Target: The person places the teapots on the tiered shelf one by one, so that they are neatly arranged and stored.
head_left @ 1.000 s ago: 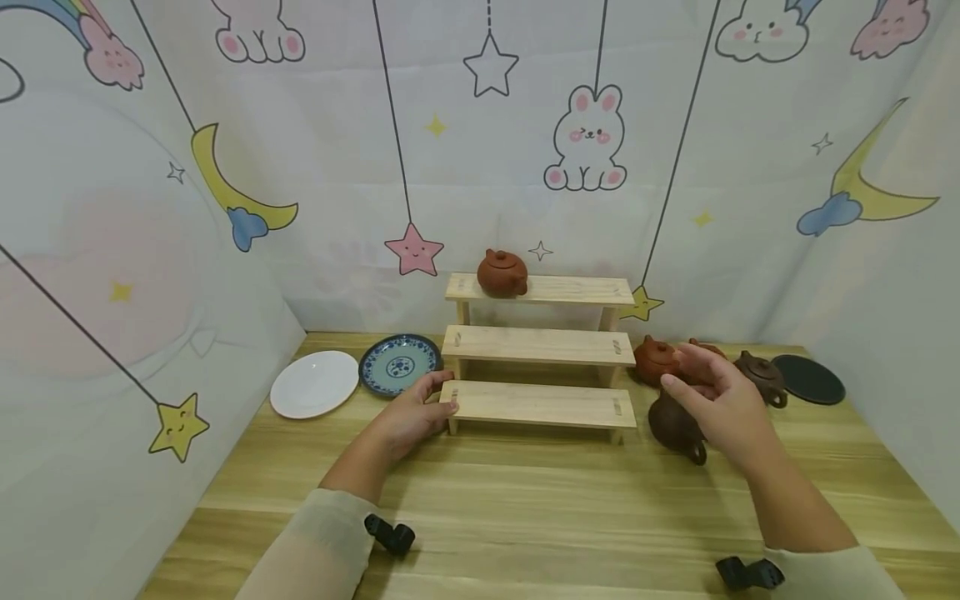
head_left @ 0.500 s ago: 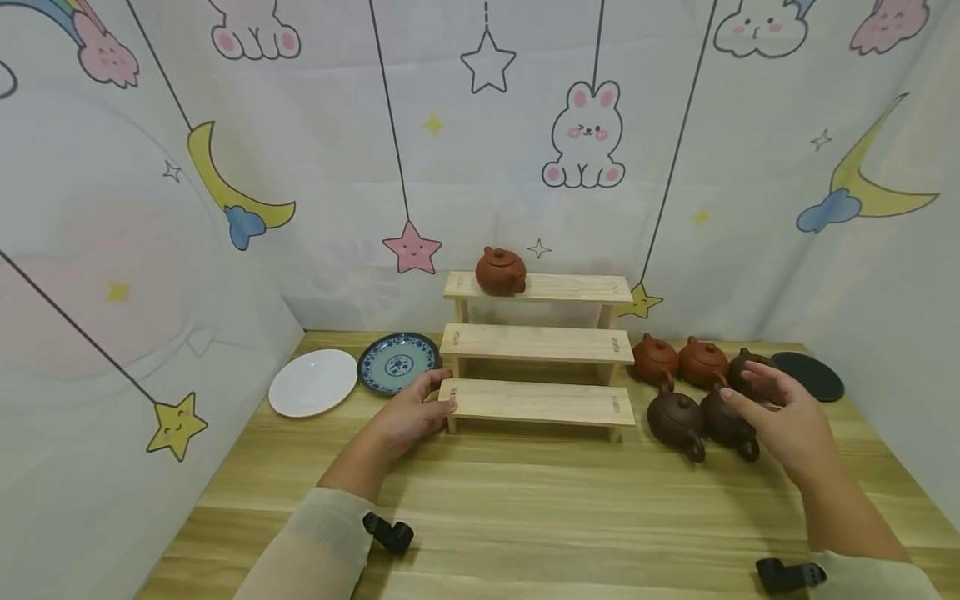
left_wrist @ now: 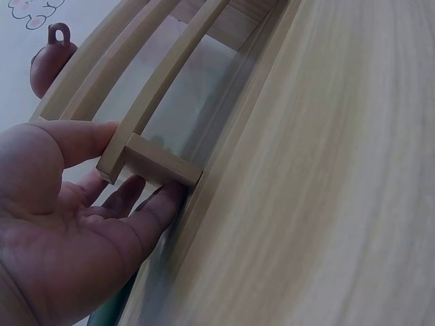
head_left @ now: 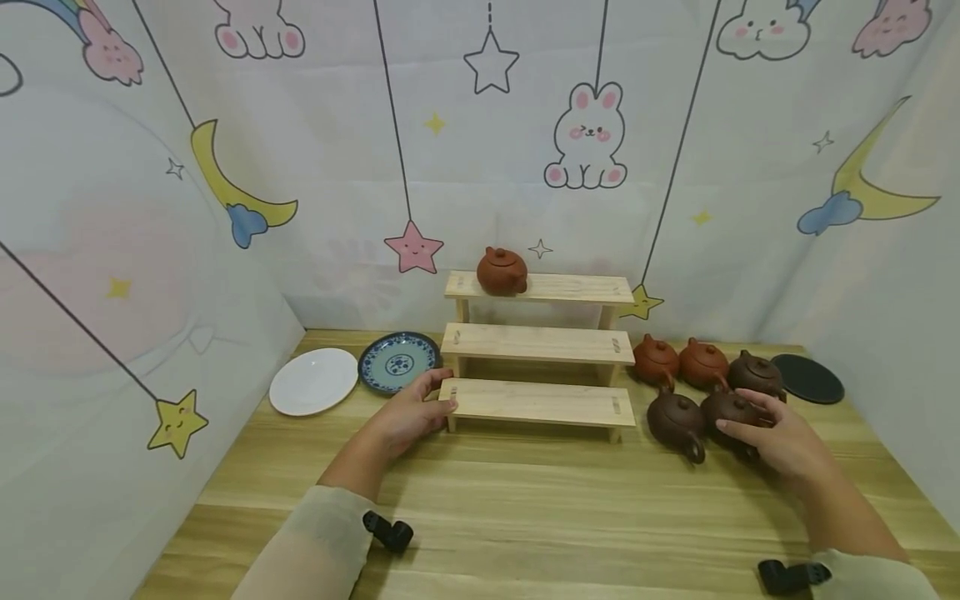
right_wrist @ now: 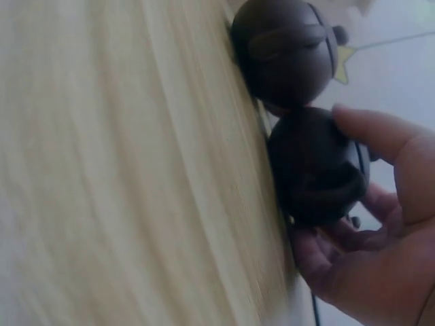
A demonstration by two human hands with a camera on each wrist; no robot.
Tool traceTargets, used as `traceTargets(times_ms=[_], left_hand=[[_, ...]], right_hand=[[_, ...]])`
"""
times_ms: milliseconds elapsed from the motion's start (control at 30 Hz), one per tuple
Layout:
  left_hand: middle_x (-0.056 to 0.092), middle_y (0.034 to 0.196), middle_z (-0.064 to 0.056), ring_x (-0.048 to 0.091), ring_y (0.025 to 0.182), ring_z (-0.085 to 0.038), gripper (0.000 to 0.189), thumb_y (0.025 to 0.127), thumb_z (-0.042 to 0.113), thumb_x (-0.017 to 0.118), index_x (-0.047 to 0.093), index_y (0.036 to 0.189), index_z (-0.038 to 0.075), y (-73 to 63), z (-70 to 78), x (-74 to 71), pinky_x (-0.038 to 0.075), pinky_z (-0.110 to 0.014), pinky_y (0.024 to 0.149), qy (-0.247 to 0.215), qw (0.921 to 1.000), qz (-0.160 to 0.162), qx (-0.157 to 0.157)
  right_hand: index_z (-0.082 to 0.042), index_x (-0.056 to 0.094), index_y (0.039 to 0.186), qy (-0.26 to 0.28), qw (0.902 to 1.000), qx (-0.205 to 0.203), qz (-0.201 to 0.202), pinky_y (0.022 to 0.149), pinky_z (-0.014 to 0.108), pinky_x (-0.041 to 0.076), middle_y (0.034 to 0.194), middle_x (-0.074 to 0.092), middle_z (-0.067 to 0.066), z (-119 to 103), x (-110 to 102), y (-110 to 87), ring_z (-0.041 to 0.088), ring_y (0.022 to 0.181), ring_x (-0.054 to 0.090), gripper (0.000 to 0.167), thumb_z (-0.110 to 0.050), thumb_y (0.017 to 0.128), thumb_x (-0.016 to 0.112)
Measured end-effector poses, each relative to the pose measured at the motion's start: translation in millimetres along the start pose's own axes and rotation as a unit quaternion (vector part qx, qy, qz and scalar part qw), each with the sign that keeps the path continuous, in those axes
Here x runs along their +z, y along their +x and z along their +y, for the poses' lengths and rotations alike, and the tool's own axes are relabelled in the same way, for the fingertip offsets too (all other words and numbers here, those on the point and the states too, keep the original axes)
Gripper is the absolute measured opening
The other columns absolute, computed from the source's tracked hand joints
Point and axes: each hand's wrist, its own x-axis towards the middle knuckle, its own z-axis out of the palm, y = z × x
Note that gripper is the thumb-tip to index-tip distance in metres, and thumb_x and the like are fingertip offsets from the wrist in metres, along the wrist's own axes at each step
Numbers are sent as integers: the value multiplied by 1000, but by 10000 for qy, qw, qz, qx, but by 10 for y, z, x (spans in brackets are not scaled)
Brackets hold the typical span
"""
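Observation:
My left hand holds the left end of the lowest step of a three-tier wooden stand. In the left wrist view its thumb lies on the board and its fingers curl at the leg. My right hand grips a dark brown teapot on the table, thumb on one side and fingers on the other; its handle faces the right wrist camera. Another dark brown teapot sits just left of it. One reddish-brown teapot stands on the top step.
Behind the gripped teapot are two reddish-brown teapots and a third dark teapot. A black round plate lies at the far right. Left of the stand lie a white plate and a blue patterned plate. Printed cloth walls enclose the table.
My right hand has moved right from above the nearer left dark teapot, then down onto the dark teapot beside it. My left hand stays on the stand.

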Motion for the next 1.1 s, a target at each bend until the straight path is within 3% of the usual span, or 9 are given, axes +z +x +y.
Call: traceTargets(times_ms=[233,600,667,733,833,933,1033,1100], left_hand=[[25,175,-15,53,143,-31,68,107,10,61,28,167,11,4,-4,0,51,-42,115,-37,10000,1,18],[24,174,-19,51,144,-31,69,108,10,61,25,167,7,34,-36,-26,48,-46,119,-125,9998,-141,111],[24,175,-19,51,145,-31,69,108,10,61,25,167,7,28,-29,-22,48,-46,118,-114,9998,-139,104],[24,175,-19,50,145,-32,69,108,10,61,25,167,7,24,-23,-19,49,-45,118,-105,9998,-117,93],[24,175,-18,50,146,-32,69,108,10,61,25,167,8,22,-17,-18,48,-45,119,-115,9998,-112,70],[24,175,-17,50,146,-32,69,107,9,61,26,167,9,26,-22,-15,49,-43,117,-119,9999,-99,38],[25,175,-16,51,144,-31,69,107,10,61,27,167,10,23,-25,-6,50,-41,115,-95,9999,-87,26],[25,175,-15,51,144,-30,69,107,10,62,27,167,11,23,-27,-2,50,-41,115,-90,9999,-66,12]], right_hand=[[1,12,170,112,9999,-13,-64,110,66,44,167,19,45,24,17,21,64,149,28,100,-46,103,70],[-6,18,171,1,9995,58,296,110,74,39,172,11,40,-84,-61,-63,66,150,23,104,-57,98,73],[-8,18,172,118,9988,-63,481,105,62,50,173,14,38,-153,-87,-106,63,150,27,103,-57,99,72],[-14,20,172,210,9971,-228,696,96,42,57,173,23,32,-247,-91,-146,52,147,39,100,-57,98,72],[-22,26,172,318,9941,-503,903,79,18,53,167,38,23,-420,-51,-215,17,130,53,93,-54,98,74],[-28,30,170,447,9928,-677,884,79,12,52,163,42,16,-639,27,-294,-4,120,49,88,-52,98,75],[-29,32,169,557,9915,-878,788,84,16,54,166,40,15,-884,121,-351,12,135,56,84,-50,99,74],[-30,32,169,599,9911,-967,697,97,30,58,170,36,16,-1046,176,-360,32,149,50,85,-52,99,74]])
